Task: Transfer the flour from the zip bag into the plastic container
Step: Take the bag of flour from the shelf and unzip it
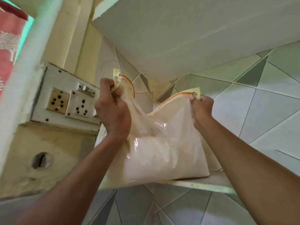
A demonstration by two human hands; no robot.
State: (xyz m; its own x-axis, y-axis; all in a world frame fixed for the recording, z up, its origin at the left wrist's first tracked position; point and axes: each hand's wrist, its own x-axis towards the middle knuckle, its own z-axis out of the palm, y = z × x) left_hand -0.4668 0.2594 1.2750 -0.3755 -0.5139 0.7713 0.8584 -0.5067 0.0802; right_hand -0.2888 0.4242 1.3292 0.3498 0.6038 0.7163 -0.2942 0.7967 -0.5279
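A clear zip bag (155, 153) half full of pale flour sits at the front edge of a stone shelf (215, 184). Its top has an orange zip line and yellowish corner tabs. My left hand (113, 111) grips the bag's upper left corner, fingers curled around the plastic. At the upper right corner, my right hand (202, 108) pinches the plastic beside the zip slider. The zip line sags between the two hands. No plastic container is in view.
A white slab shelf (186, 34) hangs close above the bag. A switch and socket board (68, 101) is fixed to the wall on the left. Grey and white tiles (259, 103) cover the wall behind. A round hole (41, 160) sits low in the left wall.
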